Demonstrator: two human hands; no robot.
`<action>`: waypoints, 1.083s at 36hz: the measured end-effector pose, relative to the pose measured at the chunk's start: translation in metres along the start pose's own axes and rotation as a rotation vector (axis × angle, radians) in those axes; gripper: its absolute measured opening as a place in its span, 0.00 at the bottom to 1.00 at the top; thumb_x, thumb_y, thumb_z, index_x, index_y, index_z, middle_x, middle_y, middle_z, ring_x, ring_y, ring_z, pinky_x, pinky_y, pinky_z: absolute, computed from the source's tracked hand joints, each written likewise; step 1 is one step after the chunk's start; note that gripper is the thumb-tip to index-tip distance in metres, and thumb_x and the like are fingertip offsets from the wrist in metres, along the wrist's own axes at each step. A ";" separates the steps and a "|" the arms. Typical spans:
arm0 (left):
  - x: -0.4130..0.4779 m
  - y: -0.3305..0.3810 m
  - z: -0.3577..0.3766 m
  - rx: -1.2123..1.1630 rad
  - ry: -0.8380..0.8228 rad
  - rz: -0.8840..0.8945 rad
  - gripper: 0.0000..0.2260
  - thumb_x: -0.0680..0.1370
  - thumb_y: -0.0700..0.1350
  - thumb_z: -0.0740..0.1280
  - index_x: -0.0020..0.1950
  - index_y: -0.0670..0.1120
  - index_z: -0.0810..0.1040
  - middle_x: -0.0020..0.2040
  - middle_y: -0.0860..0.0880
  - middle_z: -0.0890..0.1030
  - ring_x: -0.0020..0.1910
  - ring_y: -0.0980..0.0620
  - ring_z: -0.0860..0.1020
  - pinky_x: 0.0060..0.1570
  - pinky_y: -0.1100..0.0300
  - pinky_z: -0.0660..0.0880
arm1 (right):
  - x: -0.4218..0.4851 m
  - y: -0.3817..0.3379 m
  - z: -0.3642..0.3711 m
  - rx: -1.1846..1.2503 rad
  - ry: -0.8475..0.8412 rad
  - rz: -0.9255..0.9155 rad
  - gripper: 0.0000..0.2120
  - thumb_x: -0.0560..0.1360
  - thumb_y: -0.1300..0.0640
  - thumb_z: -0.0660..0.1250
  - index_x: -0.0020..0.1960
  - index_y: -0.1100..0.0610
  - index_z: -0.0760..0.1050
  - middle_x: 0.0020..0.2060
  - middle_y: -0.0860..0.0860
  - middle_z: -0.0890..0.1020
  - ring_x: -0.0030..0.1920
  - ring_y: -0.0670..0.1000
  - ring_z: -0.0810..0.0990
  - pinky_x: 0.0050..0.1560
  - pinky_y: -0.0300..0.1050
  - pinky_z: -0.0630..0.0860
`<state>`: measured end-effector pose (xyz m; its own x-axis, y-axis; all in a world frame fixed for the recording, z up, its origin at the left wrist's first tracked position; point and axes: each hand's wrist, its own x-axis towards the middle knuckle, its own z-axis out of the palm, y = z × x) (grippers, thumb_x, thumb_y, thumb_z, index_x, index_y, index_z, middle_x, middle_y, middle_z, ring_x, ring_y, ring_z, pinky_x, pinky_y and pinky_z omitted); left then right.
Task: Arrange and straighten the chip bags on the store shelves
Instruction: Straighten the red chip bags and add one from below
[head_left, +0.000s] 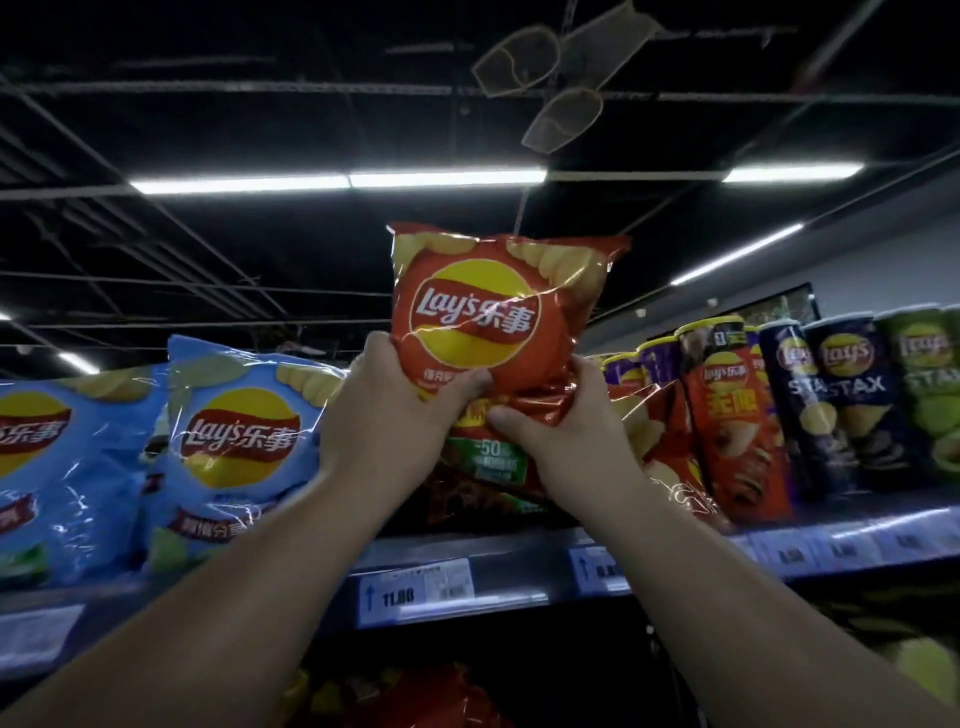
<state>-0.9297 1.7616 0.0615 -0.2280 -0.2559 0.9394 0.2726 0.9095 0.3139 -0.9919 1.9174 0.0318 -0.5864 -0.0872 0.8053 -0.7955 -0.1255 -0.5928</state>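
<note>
Head view, and both arms are up at the top shelf (467, 545). The red chip bag (488, 312) is lifted clear above its slot, upright, logo facing us, and both hands have it by the lower part. The left hand (400, 410) has its grip closed on the bottom left corner, thumb pressed across the front. The right hand (561, 421) has its grip closed on the bottom right, crumpling the foil there, thumb pointing in toward the other thumb. Holding low on both sides keeps the bag square and leaves its top free, which looks like the way to drop it straight into the row. Just below, between the wrists, sits another red bag with a green label (488, 457), standing in the gap on the shelf; the held bag likely goes in front of it or beside it. Left of that stand the blue chip bags (234, 441), leaning a little. Off to the right, the tall chip cans (841, 400) line up close together. Price tags (415, 592) run along the shelf edge. Next call, I'd guess: lower it, base first.
</note>
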 end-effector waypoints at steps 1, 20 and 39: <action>-0.006 -0.004 0.002 -0.008 -0.013 -0.010 0.34 0.64 0.76 0.65 0.59 0.55 0.66 0.54 0.53 0.77 0.51 0.51 0.78 0.46 0.51 0.79 | 0.002 0.007 0.001 -0.009 -0.005 -0.012 0.32 0.69 0.54 0.81 0.64 0.43 0.65 0.53 0.40 0.79 0.53 0.40 0.79 0.53 0.40 0.79; -0.028 -0.061 0.041 0.320 -0.407 0.083 0.53 0.71 0.66 0.70 0.74 0.65 0.28 0.78 0.55 0.29 0.79 0.43 0.37 0.76 0.38 0.53 | 0.030 0.070 0.018 -0.691 -0.455 0.176 0.31 0.77 0.50 0.69 0.76 0.48 0.61 0.64 0.51 0.79 0.60 0.53 0.79 0.63 0.50 0.76; -0.030 -0.061 0.055 0.385 -0.564 -0.162 0.50 0.77 0.60 0.68 0.71 0.66 0.23 0.78 0.46 0.28 0.79 0.36 0.41 0.74 0.34 0.55 | 0.031 0.077 0.026 -0.743 -0.318 0.276 0.29 0.76 0.37 0.64 0.71 0.51 0.66 0.64 0.52 0.79 0.61 0.57 0.79 0.62 0.59 0.76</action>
<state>-0.9916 1.7314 0.0068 -0.7164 -0.2833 0.6376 -0.1322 0.9524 0.2747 -1.0675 1.8795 0.0108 -0.7915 -0.3070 0.5284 -0.5895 0.6118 -0.5275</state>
